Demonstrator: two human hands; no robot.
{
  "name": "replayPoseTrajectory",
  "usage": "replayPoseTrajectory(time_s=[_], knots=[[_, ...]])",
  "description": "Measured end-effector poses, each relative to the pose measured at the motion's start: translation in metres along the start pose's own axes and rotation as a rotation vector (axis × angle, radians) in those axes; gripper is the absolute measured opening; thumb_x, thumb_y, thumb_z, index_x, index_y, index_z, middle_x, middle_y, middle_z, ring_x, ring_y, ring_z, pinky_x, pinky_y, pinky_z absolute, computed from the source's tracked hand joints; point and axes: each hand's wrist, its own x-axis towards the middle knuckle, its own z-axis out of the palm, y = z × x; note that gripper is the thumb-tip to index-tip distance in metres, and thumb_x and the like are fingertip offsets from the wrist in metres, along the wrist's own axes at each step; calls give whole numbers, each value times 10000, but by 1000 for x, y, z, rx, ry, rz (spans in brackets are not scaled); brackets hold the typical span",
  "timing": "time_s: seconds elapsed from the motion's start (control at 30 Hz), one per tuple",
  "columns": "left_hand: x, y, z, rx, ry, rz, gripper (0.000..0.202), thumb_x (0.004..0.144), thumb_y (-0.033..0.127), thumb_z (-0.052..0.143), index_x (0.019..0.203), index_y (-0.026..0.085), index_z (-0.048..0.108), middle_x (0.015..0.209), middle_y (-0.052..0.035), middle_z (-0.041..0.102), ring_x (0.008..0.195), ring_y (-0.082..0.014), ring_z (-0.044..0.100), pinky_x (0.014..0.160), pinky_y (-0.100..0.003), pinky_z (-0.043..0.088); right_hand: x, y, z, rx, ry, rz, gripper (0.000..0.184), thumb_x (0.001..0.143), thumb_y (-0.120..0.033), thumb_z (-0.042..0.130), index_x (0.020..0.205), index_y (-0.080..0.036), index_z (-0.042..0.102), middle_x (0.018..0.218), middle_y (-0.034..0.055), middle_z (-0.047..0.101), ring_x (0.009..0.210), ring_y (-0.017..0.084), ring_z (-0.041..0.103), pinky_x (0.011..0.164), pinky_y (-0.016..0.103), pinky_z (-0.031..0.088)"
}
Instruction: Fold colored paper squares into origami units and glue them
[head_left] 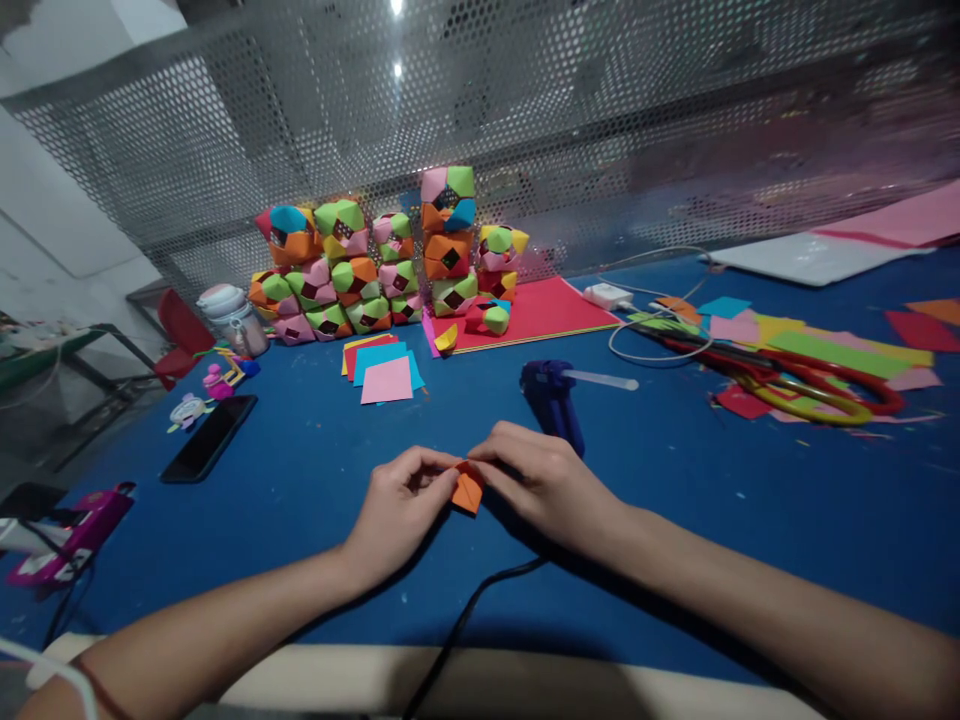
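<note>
Fingertips of left hand [397,508] and right hand [541,478] pinched on small folded orange paper piece [468,490], just before blue glue gun [553,397].

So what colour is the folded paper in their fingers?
Orange; the folded paper shows best in the head view.

Left hand [401,505] and right hand [544,480] pinch a folded orange paper [467,489] on the blue table [300,500].

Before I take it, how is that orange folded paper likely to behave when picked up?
The orange folded paper is probably very light and crushable, being thin sheet. Its creases likely stiffen it; flat-sided, it shouldn't roll.
</note>
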Motion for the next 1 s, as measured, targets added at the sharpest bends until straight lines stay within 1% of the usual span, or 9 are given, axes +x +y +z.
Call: replayPoseTrajectory(time_s=[0.07,0.17,0.23,0.3,0.43,0.53,0.63,0.87,1.0], knots=[[1,1,1,-33,11,-21,167,786,295,565,809,148,639,759,-25,660,677,-126,579,628,-222,436,0,-2,0,32,17,-8,156,856,-191,481,863,-149,631,749,65,614,705,155,571,634,280,460],[3,0,1,-138,48,-72,139,777,274,566,747,140,586,785,-30,654,701,-121,581,640,-221,438,2,-5,1,86,62,141,155,824,-231,534,924,-144,614,808,66,632,732,158,584,660,285,472],[4,0,2,-221,62,-98,119,761,239,572,703,141,540,830,-38,655,735,-120,582,667,-227,440,4,-5,3,98,39,237,134,807,-226,545,894,-150,612,779,48,640,689,149,585,629,273,468],[5,-1,3,-269,59,-121,128,740,205,578,660,144,499,830,-32,648,734,-112,573,667,-220,431,5,-5,4,101,-12,268,99,810,-203,525,799,-162,614,711,24,639,630,136,572,584,253,446],[6,-2,3,-287,14,-178,104,723,206,592,702,149,509,652,35,567,581,-74,497,548,-182,367,5,-2,8,71,-33,269,167,819,-187,496,690,-165,599,645,13,627,583,125,546,547,238,405],[6,-1,3,-284,-43,-190,143,747,259,584,827,142,594,718,12,598,640,-92,516,597,-198,388,4,-1,9,65,-42,260,167,816,-194,499,686,-162,598,633,12,618,579,122,541,550,233,399],[7,0,3,-228,-75,-208,188,757,296,573,777,123,643,733,-13,624,671,-113,528,631,-215,400,3,-1,9,57,-52,255,169,811,-200,506,680,-159,603,614,9,608,566,118,532,539,227,392],[6,-1,3,-177,23,-176,153,742,277,580,747,128,615,694,1,604,627,-96,504,578,-197,387,2,-3,11,35,-34,226,115,798,-188,504,721,-162,586,628,6,594,565,114,523,533,224,388],[4,-4,4,-162,-6,-180,85,724,217,569,756,139,581,665,22,566,568,-74,464,532,-182,364,-2,0,16,-27,-25,137,154,796,-150,484,650,-170,527,595,-2,551,540,107,492,520,223,359]])
